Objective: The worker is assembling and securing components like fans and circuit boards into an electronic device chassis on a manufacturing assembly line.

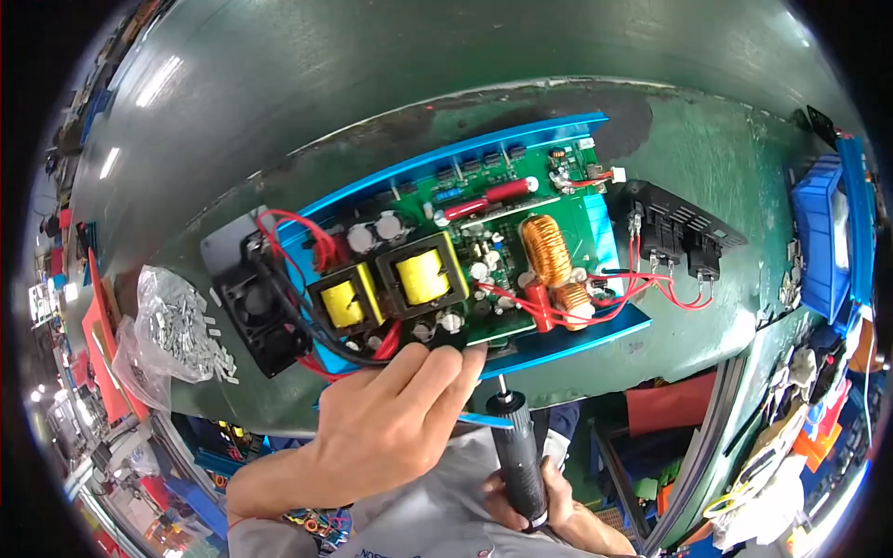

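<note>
A blue metal housing [567, 349] lies lengthwise on the green bench, holding a green circuit board [581, 244]. The board carries two yellow-wrapped transformers [422, 276], a copper-wound ring coil [547, 251] and red wires. My left hand [391, 409] is closed over the housing's near wall, its fingertips inside by the board's edge; the thumb is hidden. In my right hand [551, 502] is a black power screwdriver [519, 456], its handle wrapped by the fingers. The screwdriver's shaft points up at the near wall, just right of my left fingers; its tip is hidden there.
A black fan [253, 312] on an end plate sits at the housing's left, and a black socket panel [684, 232] hangs on red wires at the right. A clear bag of small metal pieces [177, 325] lies at the left; a blue bin [823, 246] stands far right.
</note>
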`<action>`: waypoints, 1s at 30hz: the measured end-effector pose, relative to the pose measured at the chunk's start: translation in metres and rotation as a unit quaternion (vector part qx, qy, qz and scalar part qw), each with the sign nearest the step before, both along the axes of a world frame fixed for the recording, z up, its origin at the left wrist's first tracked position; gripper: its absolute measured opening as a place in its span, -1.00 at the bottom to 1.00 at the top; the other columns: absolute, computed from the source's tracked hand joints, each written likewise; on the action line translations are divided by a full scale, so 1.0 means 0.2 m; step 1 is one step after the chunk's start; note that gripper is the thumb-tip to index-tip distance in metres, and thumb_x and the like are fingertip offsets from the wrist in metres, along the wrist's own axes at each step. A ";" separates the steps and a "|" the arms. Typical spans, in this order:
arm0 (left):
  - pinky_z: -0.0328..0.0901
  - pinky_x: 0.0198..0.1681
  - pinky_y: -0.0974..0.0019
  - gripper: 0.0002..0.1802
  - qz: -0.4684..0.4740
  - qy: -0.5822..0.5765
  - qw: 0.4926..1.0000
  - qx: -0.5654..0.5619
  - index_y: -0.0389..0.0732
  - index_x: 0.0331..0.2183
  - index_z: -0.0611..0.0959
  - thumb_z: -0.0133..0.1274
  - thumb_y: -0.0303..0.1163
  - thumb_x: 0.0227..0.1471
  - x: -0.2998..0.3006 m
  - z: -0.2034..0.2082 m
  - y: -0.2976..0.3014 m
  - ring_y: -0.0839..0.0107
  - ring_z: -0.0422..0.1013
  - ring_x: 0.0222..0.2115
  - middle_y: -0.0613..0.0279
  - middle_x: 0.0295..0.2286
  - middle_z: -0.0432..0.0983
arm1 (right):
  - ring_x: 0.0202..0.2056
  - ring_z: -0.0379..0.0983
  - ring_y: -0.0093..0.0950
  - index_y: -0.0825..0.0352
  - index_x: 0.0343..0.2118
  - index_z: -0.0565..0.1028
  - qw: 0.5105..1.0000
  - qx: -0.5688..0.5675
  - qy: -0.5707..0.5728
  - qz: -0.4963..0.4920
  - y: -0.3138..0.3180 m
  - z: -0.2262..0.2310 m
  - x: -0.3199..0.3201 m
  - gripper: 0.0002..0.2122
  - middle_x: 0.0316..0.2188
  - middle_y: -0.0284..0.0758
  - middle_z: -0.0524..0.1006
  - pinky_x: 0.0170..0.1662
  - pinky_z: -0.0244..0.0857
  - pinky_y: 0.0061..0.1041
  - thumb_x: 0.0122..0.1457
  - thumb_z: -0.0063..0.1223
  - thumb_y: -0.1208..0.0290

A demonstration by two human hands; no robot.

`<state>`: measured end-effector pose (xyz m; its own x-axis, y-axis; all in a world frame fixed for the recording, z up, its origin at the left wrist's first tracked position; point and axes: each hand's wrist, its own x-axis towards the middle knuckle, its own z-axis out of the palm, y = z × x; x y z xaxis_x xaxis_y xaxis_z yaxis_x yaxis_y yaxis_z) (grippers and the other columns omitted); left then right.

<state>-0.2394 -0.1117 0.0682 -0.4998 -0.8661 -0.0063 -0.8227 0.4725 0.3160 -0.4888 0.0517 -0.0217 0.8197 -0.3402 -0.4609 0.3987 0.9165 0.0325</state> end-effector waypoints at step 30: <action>0.39 -0.15 0.14 -0.71 0.486 0.110 0.829 -0.253 -0.19 -0.16 0.65 0.27 -0.46 0.02 0.87 -0.16 0.56 0.07 0.51 -0.22 0.07 -0.23 0.56 | 0.17 0.32 0.04 0.53 0.19 0.34 0.143 -0.536 0.831 0.036 -0.85 0.07 -0.61 -0.45 0.15 0.14 0.40 0.23 0.17 -0.19 0.35 0.04 0.14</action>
<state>-0.0651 -0.0004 0.0353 0.4949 -0.7245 0.4798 -0.8415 -0.2619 0.4726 -0.6114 -0.1189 -0.0086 -0.1008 -0.9640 0.2461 -0.9727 0.0434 -0.2281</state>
